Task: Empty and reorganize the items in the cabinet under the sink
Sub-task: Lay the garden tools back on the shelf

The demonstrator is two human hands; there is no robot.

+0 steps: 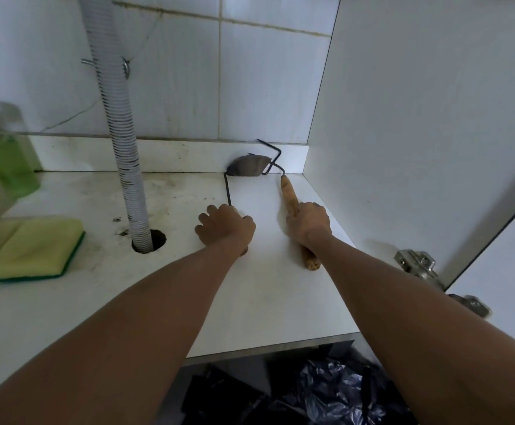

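Two hand tools lie on the white cabinet floor [268, 302] near its back right corner. My left hand [224, 228] is closed around the handle of a trowel; its thin black rod [228, 191] runs back to a dark metal blade [247, 170] against the rear ledge. My right hand [308, 223] grips the wooden handle [288, 191] of a second tool, forefinger stretched along it. That handle's butt end [310, 262] sticks out behind my wrist. A bent black metal frame [273, 154] rises from the handle's far end at the tiled wall.
A corrugated grey drain hose [124, 148] drops through a hole [158, 239] in the floor to the left. Yellow-green sponges [32, 250] and a bottle of green liquid [1, 148] stand at far left. Door hinges [419, 265] are on the right; black plastic bags [326, 391] lie below the shelf edge.
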